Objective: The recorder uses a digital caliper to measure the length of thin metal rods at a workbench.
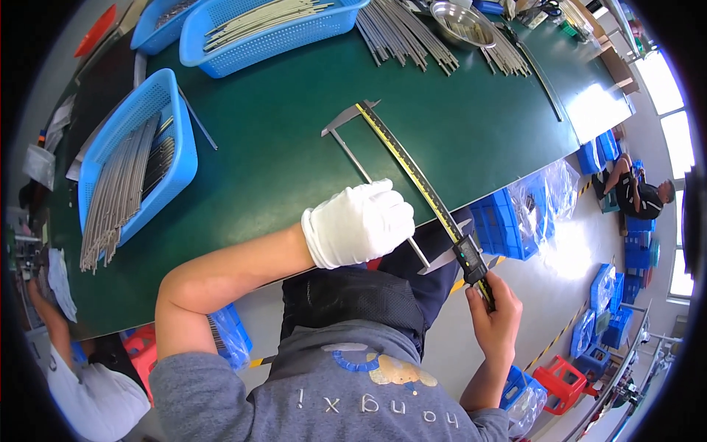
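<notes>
My left hand [361,225], in a white glove, is closed around a thin grey metal rod [350,152] near the table's front edge. A long digital caliper [407,163] lies slantwise beside it, its jaws wide apart. The rod spans between them, its far end by the far jaw and its near end by the sliding jaw [440,260]. Bare, my right hand [497,309] grips the caliper's near end, just below the display, out past the table edge.
The green table [258,155] carries a blue basket of grey rods [184,158] at left and another blue basket [283,55] behind. Loose rods [398,33] and a metal bowl [460,37] lie at the back. Blue crates [504,225] stand right; people are seated left [96,390] and right [641,195].
</notes>
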Demonstrator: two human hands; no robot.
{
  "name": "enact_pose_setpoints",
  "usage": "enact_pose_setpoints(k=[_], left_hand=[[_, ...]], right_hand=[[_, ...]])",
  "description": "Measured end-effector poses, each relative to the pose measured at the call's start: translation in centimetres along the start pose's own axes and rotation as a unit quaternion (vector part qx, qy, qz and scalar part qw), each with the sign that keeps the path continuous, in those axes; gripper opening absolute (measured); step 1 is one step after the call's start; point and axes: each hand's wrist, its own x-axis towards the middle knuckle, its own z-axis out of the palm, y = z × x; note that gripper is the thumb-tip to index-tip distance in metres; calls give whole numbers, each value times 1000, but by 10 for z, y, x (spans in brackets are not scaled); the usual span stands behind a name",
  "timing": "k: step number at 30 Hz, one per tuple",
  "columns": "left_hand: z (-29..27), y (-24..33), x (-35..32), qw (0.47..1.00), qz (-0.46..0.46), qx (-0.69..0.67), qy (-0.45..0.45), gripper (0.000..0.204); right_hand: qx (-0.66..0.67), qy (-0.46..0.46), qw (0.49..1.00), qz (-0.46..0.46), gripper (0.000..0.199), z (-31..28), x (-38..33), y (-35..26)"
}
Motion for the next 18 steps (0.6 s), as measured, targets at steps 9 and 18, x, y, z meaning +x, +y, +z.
enact_pose_setpoints(k=[9,18], left_hand=[[-13,-5,2,1000,13,22,1,26],[-12,-2,4,1000,5,16,2,26]], right_hand=[[-9,5,1000,-22,31,0,2,-6],[-23,5,1000,-19,27,-1,-3,-9]])
